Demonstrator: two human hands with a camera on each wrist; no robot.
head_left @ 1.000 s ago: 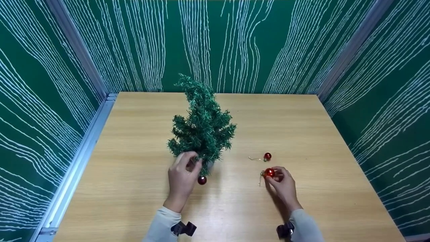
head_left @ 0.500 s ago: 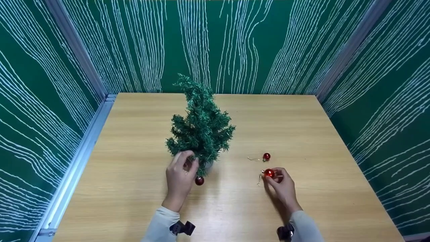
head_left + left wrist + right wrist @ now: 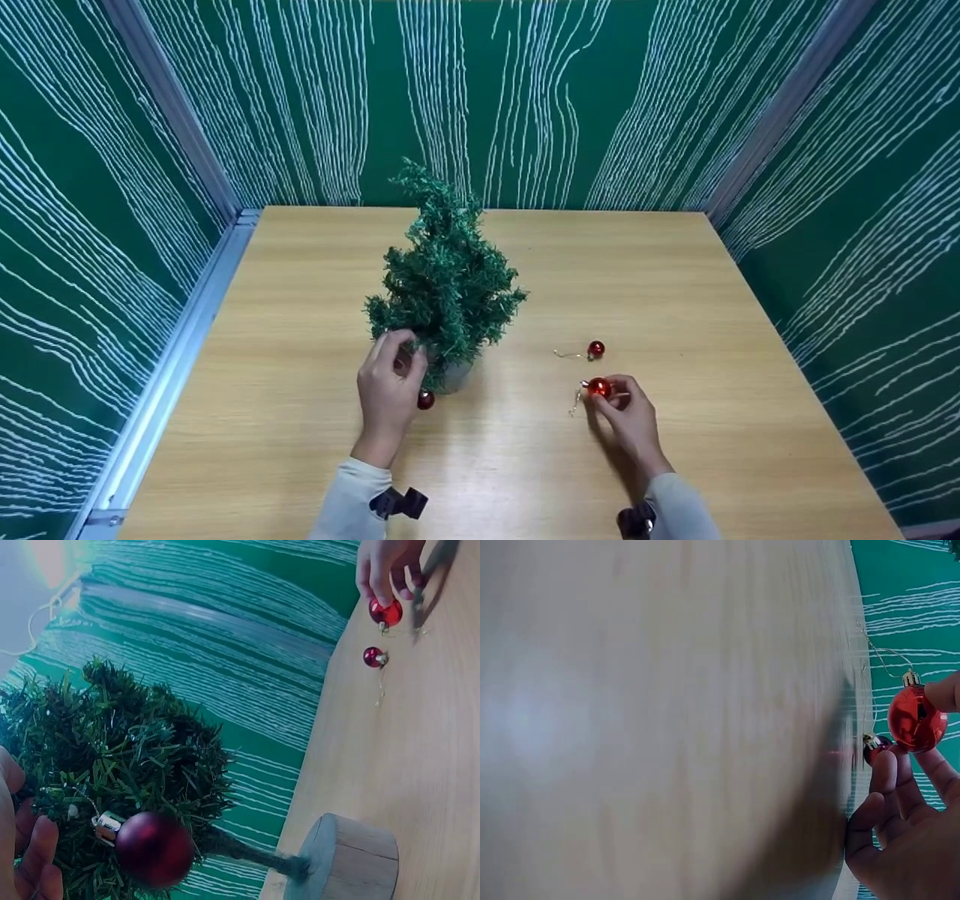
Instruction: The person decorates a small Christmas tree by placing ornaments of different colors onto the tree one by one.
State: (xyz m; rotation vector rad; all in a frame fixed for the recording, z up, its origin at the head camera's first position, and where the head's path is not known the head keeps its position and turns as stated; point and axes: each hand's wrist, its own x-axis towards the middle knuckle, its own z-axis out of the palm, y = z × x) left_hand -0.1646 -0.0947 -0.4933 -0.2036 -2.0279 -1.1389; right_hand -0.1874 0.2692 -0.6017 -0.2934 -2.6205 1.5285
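Note:
A small artificial Christmas tree (image 3: 450,277) stands left of the table's middle on a round wooden base (image 3: 349,859). My left hand (image 3: 388,386) pinches one of its low front-left branches between thumb and fingers. From that branch hangs a dark red bauble (image 3: 154,849) on a gold loop, partly behind the hand in the head view. My right hand (image 3: 634,416) holds a shiny red bauble (image 3: 917,718) between thumb and fingertips, low over the table, its gold string dangling. Just beyond it lies a smaller red bauble (image 3: 596,349), string stretched out to the left.
The wooden table (image 3: 750,450) is bounded by green walls with white wavy lines (image 3: 525,97) at the back and sides. A metal rail (image 3: 165,360) runs along its left edge. Each wrist wears a small black camera (image 3: 399,503).
My left hand has shifted left, drawing the branch and hanging bauble with it. The tree has turned a little, showing more of its base. My right hand has hardly moved.

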